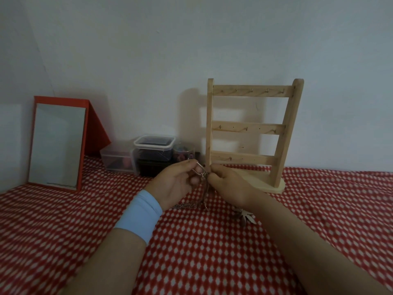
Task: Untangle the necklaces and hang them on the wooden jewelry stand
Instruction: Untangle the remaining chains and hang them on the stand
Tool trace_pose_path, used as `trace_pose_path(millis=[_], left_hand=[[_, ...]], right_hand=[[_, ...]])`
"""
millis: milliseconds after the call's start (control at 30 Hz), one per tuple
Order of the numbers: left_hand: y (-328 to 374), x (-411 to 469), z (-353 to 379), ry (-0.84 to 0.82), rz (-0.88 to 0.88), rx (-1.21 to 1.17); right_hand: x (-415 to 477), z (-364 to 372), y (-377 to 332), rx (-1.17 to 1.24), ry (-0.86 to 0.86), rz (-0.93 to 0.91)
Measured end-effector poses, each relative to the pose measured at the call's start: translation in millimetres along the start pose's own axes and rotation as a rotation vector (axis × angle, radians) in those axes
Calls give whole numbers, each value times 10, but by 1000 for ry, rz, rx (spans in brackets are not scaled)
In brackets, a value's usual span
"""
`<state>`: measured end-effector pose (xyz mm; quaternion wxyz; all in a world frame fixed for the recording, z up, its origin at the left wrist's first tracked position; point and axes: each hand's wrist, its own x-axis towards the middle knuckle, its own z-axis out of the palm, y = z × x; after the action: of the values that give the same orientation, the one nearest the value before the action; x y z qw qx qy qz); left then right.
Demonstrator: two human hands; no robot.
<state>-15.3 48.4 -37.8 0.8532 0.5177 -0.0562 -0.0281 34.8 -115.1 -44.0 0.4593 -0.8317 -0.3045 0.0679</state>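
The task looks to be at an early stage: every hook on the wooden jewelry stand (248,128) is bare, and the necklaces (201,173) are one knotted bundle held up just in front of its base. The left hand (176,184), with a pale blue wristband (140,216), pinches a stretch of chain in its curled fingers. The right hand (227,186) pinches the knot from the other side, close against the left. Loose strands hang from the knot to the red and white cloth on the counter (212,252), and a leaf-shaped pendant (246,216) lies by the right wrist. The separating and all the hanging appear to be left. A red-framed mirror (57,145), a lidded plastic tub (154,143), a clear box (116,159) and a small jar (184,151) stand along the wall to the left. None of them blocks the stand.
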Motion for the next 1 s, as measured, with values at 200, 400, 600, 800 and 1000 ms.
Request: trace_pose_path(millis=[200,400,600,800,1000], left_hand=[[114,4,-103,51,-161,547],[192,-31,-113,73,39,99],[200,-78,-60,-35,-204,952],[363,-101,-113,-13,255,-56],[446,-43,-303,330,-144,588]], right_hand=[[16,-53,38,-39,60,-135],[11,-110,47,52,138,-55],[22,-56,66,39,109,19],[-3,-162,128,-33,63,164],[-63,-241,8,249,-116,111]])
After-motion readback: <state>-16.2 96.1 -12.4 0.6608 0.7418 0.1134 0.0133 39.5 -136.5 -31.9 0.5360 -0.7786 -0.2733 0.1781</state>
